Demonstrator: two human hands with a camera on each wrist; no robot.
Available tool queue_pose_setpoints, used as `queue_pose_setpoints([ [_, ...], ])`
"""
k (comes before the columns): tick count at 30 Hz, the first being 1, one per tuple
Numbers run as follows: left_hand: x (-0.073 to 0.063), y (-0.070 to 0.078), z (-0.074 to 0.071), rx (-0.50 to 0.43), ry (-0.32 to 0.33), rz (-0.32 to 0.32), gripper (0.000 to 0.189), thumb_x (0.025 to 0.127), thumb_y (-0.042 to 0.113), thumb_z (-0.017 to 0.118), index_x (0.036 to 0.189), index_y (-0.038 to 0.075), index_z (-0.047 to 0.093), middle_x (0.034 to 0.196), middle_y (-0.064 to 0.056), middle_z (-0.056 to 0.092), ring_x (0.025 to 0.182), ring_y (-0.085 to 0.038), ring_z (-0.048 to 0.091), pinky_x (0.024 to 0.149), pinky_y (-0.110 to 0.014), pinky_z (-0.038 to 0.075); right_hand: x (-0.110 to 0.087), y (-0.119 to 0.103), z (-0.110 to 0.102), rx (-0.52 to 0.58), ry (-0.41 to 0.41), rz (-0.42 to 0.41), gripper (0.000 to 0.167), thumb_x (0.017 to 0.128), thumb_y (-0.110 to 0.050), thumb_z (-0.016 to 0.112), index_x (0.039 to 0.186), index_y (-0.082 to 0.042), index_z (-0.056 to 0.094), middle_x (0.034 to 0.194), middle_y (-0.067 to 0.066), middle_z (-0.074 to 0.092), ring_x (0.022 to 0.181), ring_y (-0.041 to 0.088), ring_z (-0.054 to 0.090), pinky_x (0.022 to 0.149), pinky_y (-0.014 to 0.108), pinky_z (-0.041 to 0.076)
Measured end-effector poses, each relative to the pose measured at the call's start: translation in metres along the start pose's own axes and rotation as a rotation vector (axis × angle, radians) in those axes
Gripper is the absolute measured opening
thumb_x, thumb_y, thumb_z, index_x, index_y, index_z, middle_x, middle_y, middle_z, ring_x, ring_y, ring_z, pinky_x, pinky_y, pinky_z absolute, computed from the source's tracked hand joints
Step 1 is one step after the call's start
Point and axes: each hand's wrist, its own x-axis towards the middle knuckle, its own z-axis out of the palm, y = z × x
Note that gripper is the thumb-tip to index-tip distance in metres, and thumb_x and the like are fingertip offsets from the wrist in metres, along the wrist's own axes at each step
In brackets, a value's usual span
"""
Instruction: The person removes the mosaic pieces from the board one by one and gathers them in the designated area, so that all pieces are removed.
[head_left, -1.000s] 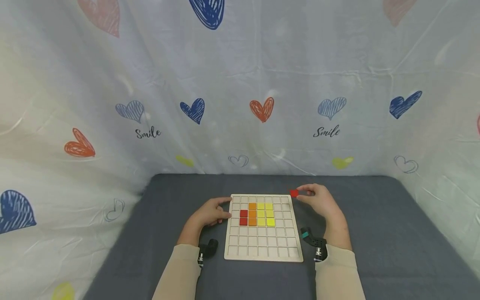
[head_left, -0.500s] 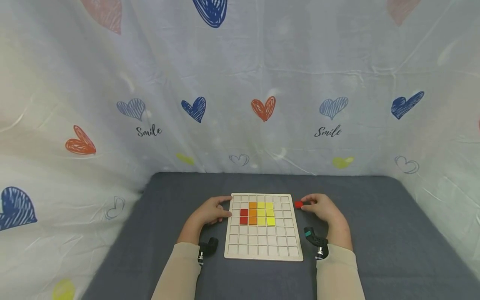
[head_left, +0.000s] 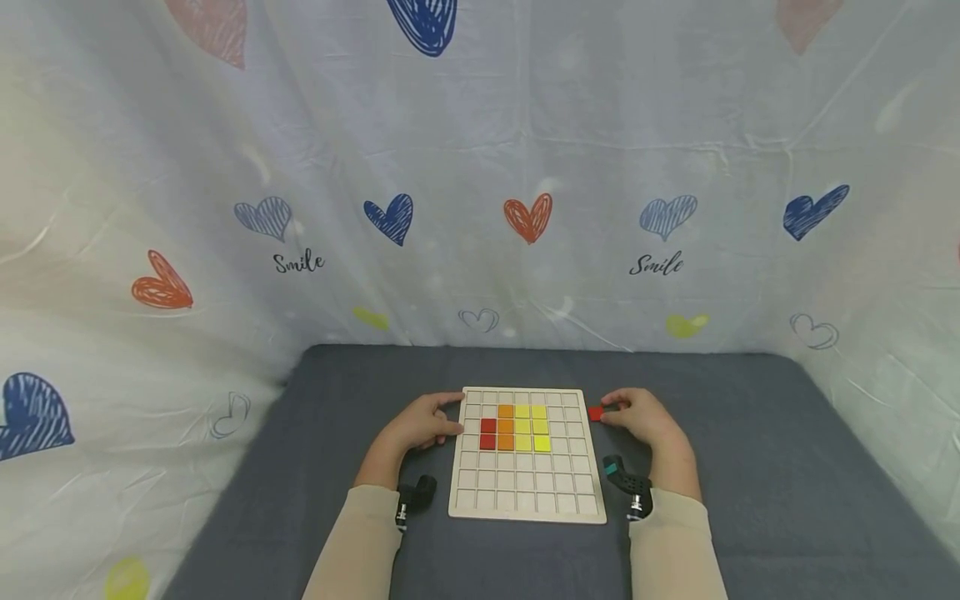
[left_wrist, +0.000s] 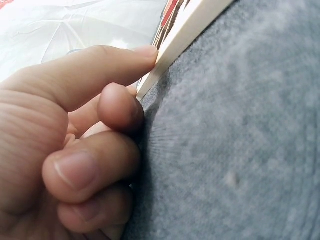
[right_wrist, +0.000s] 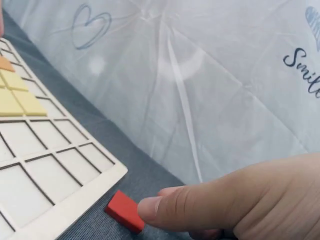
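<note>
2 long beige sleeves; 2 black wrist-worn devices with small silvery fittings, the right bearing 1 teal patch.

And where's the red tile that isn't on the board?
In the head view, the red tile is just past the right edge of the board, pinched by the right hand.

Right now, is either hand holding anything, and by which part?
The right hand pinches a red tile by its end farther from the board. The left hand only touches the board's left edge.
</note>
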Motion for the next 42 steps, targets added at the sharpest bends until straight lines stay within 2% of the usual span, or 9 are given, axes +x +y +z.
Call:
queue_pose_setpoints([
  [7,0.0,0.0,0.0,0.0,0.0,0.003,0.069,0.089,0.014,0.081,0.152,0.016,0.053,0.057,-0.004,0.058,0.038,-0.011,0.033,0.041,-0.028,0.034,-0.007,-0.021,-0.009,0.005,0.022,-0.048,0.04,0.097,-0.023,0.072,0.129,0.001,0.066,0.108,0.016,0.057,0.097,0.031,0.049,0.082,0.048,0.043],
  [11,0.001,0.0,0.001,-0.002,-0.003,-0.007,0.069,0.089,0.014,0.081,0.152,0.017,0.053,0.057,-0.004,0.058,0.038,-0.011,0.032,0.041,-0.028,0.034,-0.008,-0.035,-0.008,-0.009,0.055,-0.069,0.038,0.098,-0.026,0.072,0.129,-0.004,0.068,0.105,0.014,0.056,0.094,0.03,0.049,0.08,0.047,0.043],
  [15,0.001,0.0,0.0,0.001,-0.004,-0.004,0.069,0.089,0.015,0.081,0.152,0.016,0.052,0.057,-0.004,0.058,0.039,-0.01,0.033,0.041,-0.028,0.034,-0.009,-0.049,-0.004,-0.018,0.075,-0.104,0.037,0.098,-0.028,0.072,0.129,-0.007,0.069,0.092,0.008,0.049,0.083,0.025,0.046,0.07,0.041,0.039],
  [23,-0.001,0.0,0.001,0.004,0.0,-0.005,0.068,0.089,0.015,0.08,0.152,0.016,0.053,0.057,-0.004,0.058,0.039,-0.01,0.034,0.041,-0.027,0.034,-0.013,-0.075,0.006,-0.036,0.07,-0.198,0.036,0.097,-0.028,0.074,0.128,-0.01,0.07,0.097,0.007,0.051,0.084,0.024,0.046,0.067,0.039,0.04],
  [26,-0.001,0.0,0.001,0.006,-0.001,-0.002,0.068,0.09,0.015,0.08,0.152,0.016,0.053,0.057,-0.004,0.058,0.039,-0.011,0.034,0.041,-0.028,0.034,-0.014,-0.084,0.012,-0.018,0.058,-0.228,0.034,0.097,-0.026,0.075,0.127,-0.012,0.071,0.097,0.007,0.051,0.082,0.025,0.047,0.067,0.04,0.04],
  [33,0.0,0.0,0.001,-0.002,-0.008,0.004,0.068,0.09,0.015,0.08,0.152,0.016,0.053,0.057,-0.003,0.058,0.038,-0.011,0.033,0.041,-0.028,0.033,-0.011,-0.096,0.034,-0.017,0.03,-0.295,0.033,0.096,-0.027,0.076,0.125,-0.013,0.073,0.093,0.005,0.051,0.089,0.023,0.046,0.074,0.042,0.039],
  [42,0.0,-0.001,0.0,-0.012,-0.013,0.003,0.069,0.089,0.014,0.08,0.152,0.015,0.052,0.057,-0.004,0.058,0.038,-0.01,0.031,0.04,-0.028,0.033,-0.003,-0.109,0.068,-0.118,-0.041,-0.398,0.031,0.094,-0.022,0.078,0.122,-0.008,0.075,0.081,0.003,0.045,0.075,0.02,0.04,0.065,0.037,0.032],
])
